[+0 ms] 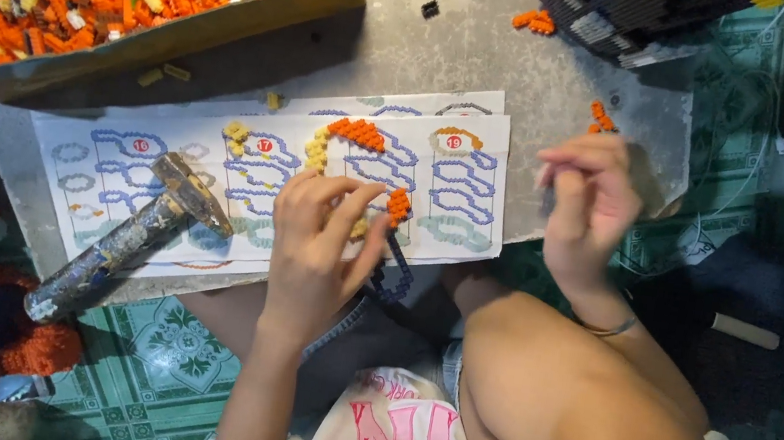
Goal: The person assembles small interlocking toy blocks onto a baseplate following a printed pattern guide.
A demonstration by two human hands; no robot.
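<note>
Bricks everywhere on this setup. Person's sitting on the floor at a low grey board [495,52], with 2 printed instruction sheets [170,145] laid across it, covered in blue outline diagrams.

Left hand [324,241] is down on the front sheet, fingers curled around a small orange brick cluster [398,206] that sits right at its fingertips. Looks like it's pinching or pressing that piece against the paper, with a couple of pale yellow bricks tucked under the fingers too. A thin dark blue brick strip [398,269] trails from under that hand past the sheet's near edge.

Right hand [588,205] is off to the side by the board's right edge, well apart from the orange cluster, fingers bunched together. Can't tell if it's actually holding a tiny piece, too blurry.

Just above the left hand on the same sheet there's a bigger orange and yellow brick patch [347,139] already laid on a diagram. A beat-up hammer [139,227] lies diagonally across the sheets, just left of the left hand. Cardboard box [185,31] full of loose orange bricks sits at the far left of the board, and a dark brick model [621,13] is at the far right corner.
</note>
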